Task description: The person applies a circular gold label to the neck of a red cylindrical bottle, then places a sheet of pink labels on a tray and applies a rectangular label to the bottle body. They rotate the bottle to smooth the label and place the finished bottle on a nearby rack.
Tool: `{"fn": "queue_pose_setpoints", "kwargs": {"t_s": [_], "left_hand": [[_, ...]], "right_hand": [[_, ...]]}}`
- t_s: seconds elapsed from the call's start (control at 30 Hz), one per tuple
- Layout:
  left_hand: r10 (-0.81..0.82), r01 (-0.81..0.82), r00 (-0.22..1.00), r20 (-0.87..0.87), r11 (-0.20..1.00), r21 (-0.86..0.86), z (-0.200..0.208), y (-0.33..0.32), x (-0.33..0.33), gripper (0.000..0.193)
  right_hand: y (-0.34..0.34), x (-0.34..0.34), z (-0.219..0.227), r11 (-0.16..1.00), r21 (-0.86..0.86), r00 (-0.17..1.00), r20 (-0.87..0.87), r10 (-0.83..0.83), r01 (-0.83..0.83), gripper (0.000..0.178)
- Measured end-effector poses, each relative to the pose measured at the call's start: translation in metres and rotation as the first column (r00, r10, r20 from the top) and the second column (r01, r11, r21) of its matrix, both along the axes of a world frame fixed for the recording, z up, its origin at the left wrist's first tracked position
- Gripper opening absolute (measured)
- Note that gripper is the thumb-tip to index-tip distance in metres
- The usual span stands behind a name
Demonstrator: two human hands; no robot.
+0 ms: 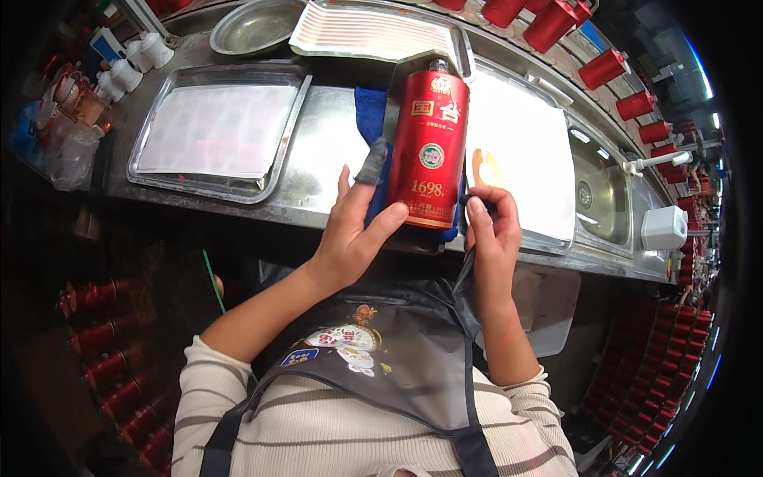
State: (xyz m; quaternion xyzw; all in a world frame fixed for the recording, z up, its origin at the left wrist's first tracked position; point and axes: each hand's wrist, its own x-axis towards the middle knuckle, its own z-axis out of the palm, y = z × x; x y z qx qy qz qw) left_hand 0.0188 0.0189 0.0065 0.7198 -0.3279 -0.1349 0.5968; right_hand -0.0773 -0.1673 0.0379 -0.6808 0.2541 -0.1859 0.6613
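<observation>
A red bottle (pixel 430 147) with gold markings, a round green-and-white emblem and a dark neck lies over a blue cloth (pixel 370 111) at the counter's front. Beside its lower left edge is my left hand (pixel 350 238). The thumb touches the bottle's base and the fingers stretch apart, one wrapped in a grey covering. To the right of the base, my right hand (pixel 494 230) has its thumb and fingers closed on the dark edge of my grey apron (pixel 397 350), pulled up from my lap. The fingertips' far side is hidden.
Left on the steel counter is a tray (pixel 274 171) with a pale sheet; a metal bowl (pixel 253 28) and striped-sheet tray (pixel 381 33) stand behind. A white sheet (pixel 528 159), sink (pixel 600 191) and white jug (pixel 664 228) lie right. Red bottles (pixel 602 69) line the back.
</observation>
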Motion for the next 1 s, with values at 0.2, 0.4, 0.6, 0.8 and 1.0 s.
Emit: {"fn": "queue_pose_setpoints", "kwargs": {"t_s": [0.2,0.4,0.6,0.8,1.0], "left_hand": [[-0.086,0.03,0.955,-0.285,0.98,-0.196,-0.009,-0.013,0.008,0.065],[0.015,-0.149,0.882,-0.472,0.957,-0.249,-0.015,-0.014,-0.002,0.057],[0.076,-0.111,0.942,0.328,0.989,0.092,-0.008,0.014,-0.034,0.047],[0.097,-0.176,0.907,0.41,0.971,0.16,-0.015,0.031,-0.025,0.043],[0.345,-0.348,0.937,-0.056,0.902,-0.254,0.037,-0.031,0.072,0.032]], "right_hand": [[0.008,0.005,-0.006,0.984,0.074,0.986,-0.006,0.164,-0.164,0.043],[-0.004,-0.005,0.009,0.977,0.126,0.984,-0.022,0.177,-0.173,0.044],[0.027,-0.028,-0.006,0.616,-0.763,0.896,0.116,0.43,-0.197,0.034],[0.031,-0.049,-0.031,0.965,-0.251,0.993,0.076,0.093,-0.071,0.041],[-0.011,-0.056,-0.025,0.93,-0.35,0.978,0.206,-0.041,0.113,0.036]]}}
